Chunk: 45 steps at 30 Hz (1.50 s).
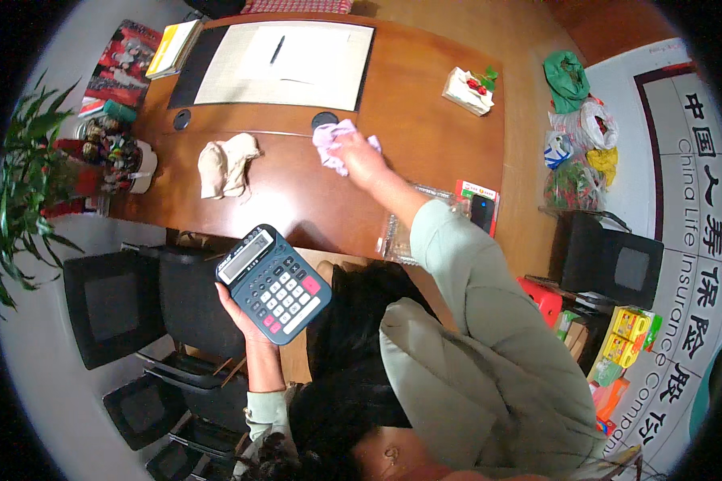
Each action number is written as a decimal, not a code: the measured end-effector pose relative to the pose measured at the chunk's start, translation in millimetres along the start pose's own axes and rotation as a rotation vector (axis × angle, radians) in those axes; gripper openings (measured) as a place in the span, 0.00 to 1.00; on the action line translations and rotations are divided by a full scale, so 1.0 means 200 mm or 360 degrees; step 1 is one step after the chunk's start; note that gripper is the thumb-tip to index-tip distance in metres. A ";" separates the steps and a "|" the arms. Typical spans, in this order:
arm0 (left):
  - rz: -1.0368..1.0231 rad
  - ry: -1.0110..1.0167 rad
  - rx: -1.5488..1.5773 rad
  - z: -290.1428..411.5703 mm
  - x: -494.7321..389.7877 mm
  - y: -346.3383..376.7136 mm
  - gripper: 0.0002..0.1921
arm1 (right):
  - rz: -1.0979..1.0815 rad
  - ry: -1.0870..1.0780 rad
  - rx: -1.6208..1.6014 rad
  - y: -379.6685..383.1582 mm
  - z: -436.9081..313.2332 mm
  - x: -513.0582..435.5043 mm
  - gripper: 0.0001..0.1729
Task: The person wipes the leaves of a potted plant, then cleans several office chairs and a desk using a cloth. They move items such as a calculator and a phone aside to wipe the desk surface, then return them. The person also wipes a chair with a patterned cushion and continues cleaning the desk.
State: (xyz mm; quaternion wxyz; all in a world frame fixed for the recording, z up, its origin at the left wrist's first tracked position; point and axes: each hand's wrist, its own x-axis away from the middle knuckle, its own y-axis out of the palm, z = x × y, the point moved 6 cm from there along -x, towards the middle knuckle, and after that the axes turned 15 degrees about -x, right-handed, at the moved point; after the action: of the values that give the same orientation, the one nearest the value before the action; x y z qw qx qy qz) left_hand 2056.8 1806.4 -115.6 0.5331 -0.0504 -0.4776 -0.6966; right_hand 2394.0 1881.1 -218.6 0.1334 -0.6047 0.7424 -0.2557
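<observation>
My left hand holds a dark blue calculator in front of the desk's near edge, its keys and display facing up. With my right arm stretched over the wooden desk, my right hand grips a crumpled pale purple cloth. The cloth lies against the desktop beside a round black cable grommet, partly covering it. To the left of that cloth, a cream-coloured folded cloth rests on the desk. My right fingers are partly hidden in the purple cloth.
A desk pad bears paper and a black pen. A tissue box stands at the right, a phone nearer me. Potted plants crowd the left end. Black chairs line the left wall; bags sit along the right.
</observation>
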 end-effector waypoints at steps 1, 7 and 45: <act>0.0023 0.0047 -0.0013 0.00 -0.02 0.03 0.44 | 0.0141 -0.0408 0.0597 -0.10 0.00 -0.04 0.13; 0.0212 -0.0010 -0.0084 -0.10 -0.04 0.12 0.44 | 0.0601 0.0407 -0.1321 -0.85 0.70 0.22 0.13; 0.0397 -0.0743 -0.0029 -1.20 -0.94 1.35 0.21 | 0.1009 0.0144 -0.0768 -1.33 0.59 1.52 0.23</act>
State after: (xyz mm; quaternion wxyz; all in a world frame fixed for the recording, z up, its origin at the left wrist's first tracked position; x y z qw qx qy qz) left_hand 2455.6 1770.8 -188.6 0.4898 -0.2731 -0.5714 -0.5992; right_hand 2603.9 1525.6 -139.2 0.0269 -0.3478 0.9360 -0.0465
